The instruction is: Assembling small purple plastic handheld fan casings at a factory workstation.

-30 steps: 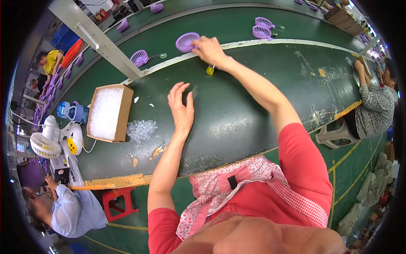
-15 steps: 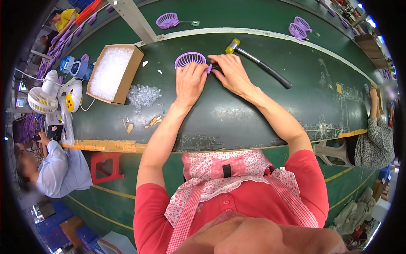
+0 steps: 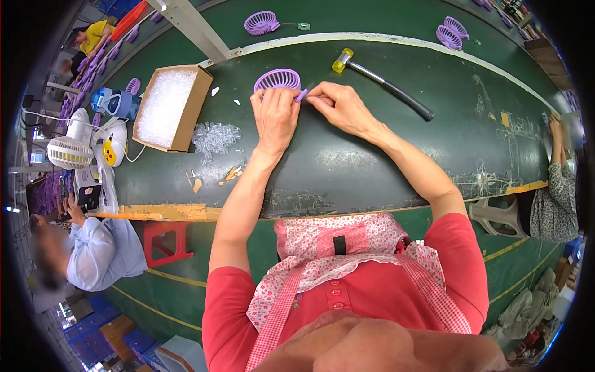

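A round purple fan grille (image 3: 277, 78) with curved ribs lies on the dark green worktable. My left hand (image 3: 274, 121) is closed over its near rim, hiding that part. The grille's short purple stem (image 3: 302, 95) sticks out to the right of those fingers. Just beyond the stem's tip, my right hand (image 3: 342, 110) is closed in a pinch. Whatever sits between its thumb and fingers is too small to make out. A mallet (image 3: 387, 85) with a yellow double-faced head and black grip lies to the right of both hands.
A cardboard box (image 3: 199, 108) of small clear pieces stands left, with a loose pile of clear plastic pieces (image 3: 215, 137) beside it. A white fan (image 3: 71, 152) and blue bottle (image 3: 118, 102) are farther left. More purple grilles (image 3: 261, 23) lie beyond the white rail (image 3: 347, 37).
My right hand's fingers have drawn together into a tighter pinch near the stem. The stem now tilts up to the right. The whole view has shifted slightly.
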Demonstrator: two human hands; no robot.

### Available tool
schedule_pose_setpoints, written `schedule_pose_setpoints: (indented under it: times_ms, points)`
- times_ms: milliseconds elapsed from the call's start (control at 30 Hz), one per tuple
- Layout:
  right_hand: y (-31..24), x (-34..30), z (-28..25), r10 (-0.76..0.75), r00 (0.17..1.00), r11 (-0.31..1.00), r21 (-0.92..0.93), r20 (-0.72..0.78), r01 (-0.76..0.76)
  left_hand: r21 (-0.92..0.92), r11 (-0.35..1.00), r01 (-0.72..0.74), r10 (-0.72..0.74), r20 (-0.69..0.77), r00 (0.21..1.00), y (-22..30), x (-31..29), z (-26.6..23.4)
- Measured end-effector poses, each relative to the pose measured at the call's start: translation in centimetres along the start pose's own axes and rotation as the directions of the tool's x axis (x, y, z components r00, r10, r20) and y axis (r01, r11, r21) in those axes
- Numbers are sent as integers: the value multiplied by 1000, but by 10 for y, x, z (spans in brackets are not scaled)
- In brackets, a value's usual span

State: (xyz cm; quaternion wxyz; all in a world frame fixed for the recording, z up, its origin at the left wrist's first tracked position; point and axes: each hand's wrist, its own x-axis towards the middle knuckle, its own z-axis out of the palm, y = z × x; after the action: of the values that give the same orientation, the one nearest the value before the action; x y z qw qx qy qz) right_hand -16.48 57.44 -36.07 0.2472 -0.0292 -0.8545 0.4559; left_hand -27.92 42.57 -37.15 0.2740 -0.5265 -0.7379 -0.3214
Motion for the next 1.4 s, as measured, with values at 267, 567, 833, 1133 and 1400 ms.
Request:
schedule_pose_setpoints:
  times_ms: [267,567,833,1133,1400]
  points:
    - [7,10,-17,267,948,894,321,173,-311,-309,945,108,-126,-41,991,4,2,-2]
    - [-12,13,-32,177,956,867,423,233,-263,-641,665,383,-359,175,917,13,5,-14]
    - [2,22,-29,289,951,884,413,-113,-220,-299,944,140,-151,-16,988,12,10,-10]
    - [33,7,-45,-139,987,866,-473,79,160,-119,992,30,0,249,968,24,-10,-2]
    - [66,-18,-91,59,995,642,-759,-86,-103,-19,999,-30,33,237,971,33,-11,-7]
